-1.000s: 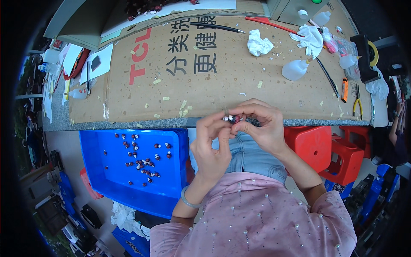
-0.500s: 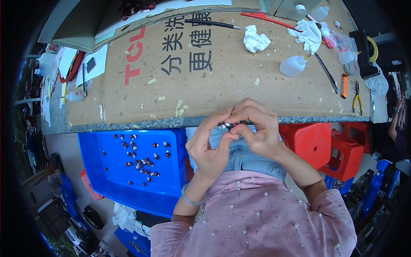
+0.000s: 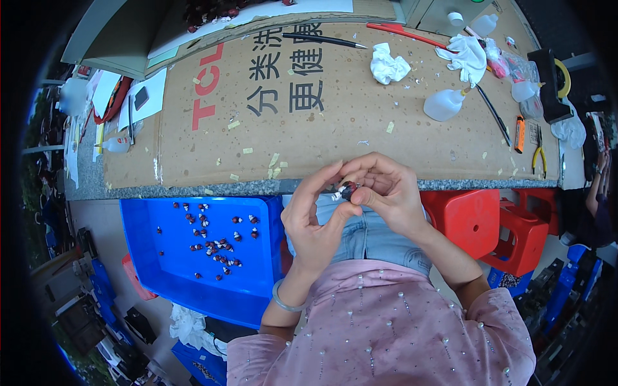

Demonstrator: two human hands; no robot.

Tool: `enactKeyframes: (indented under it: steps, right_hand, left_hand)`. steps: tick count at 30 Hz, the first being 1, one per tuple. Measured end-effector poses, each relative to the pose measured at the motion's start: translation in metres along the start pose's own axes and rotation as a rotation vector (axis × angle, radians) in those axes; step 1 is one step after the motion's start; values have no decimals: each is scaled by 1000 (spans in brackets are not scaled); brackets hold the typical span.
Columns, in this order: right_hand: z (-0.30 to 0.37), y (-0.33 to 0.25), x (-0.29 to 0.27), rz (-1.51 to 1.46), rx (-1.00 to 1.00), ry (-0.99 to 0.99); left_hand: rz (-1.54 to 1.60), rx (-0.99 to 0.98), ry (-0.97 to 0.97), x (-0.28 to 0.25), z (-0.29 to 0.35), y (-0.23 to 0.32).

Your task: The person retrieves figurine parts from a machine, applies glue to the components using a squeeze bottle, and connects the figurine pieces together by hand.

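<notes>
A small dark red and white figure-like piece [image 3: 347,190] is between my two hands, just in front of the table edge. My right hand [image 3: 389,196] pinches it between thumb and fingers. My left hand [image 3: 317,215] is curled beside it, its thumb and fingertips touching the piece or nearly so; the exact contact is partly hidden. Similar small red and white pieces [image 3: 220,244] lie scattered in a blue plastic bin [image 3: 167,283] to the left of my left forearm.
Cardboard [image 3: 270,141] covers the table. On it lie a pen [image 3: 325,40], crumpled white tissue [image 3: 389,64], a squeeze bottle [image 3: 444,105], an orange cutter [image 3: 519,134] and yellow-handled pliers [image 3: 539,159]. Red stools [image 3: 460,219] stand right; a tape dispenser [image 3: 552,83] sits far right.
My hands have tilted apart slightly, so the red and white piece shows more clearly. The whole view has shifted a little; the pieces in the bin lie as before.
</notes>
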State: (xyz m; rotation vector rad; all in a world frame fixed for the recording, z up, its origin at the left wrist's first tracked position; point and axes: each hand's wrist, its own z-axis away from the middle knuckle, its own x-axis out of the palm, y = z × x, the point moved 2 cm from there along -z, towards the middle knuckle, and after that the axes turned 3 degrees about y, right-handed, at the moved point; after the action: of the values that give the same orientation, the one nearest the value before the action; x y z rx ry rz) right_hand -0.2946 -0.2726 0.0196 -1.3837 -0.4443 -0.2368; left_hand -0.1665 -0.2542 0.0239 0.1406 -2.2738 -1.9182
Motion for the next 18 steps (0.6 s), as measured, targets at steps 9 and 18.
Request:
enactKeyframes:
  steps: [9, 18]
  right_hand:
    - [-6, 4, 4, 36, 127, -91]
    - [-12, 7, 4, 13, 160, -109]
  left_hand:
    - [-134, 48, -82, -23, -5, -4]
    - [353, -200, -101, -28, -3, -21]
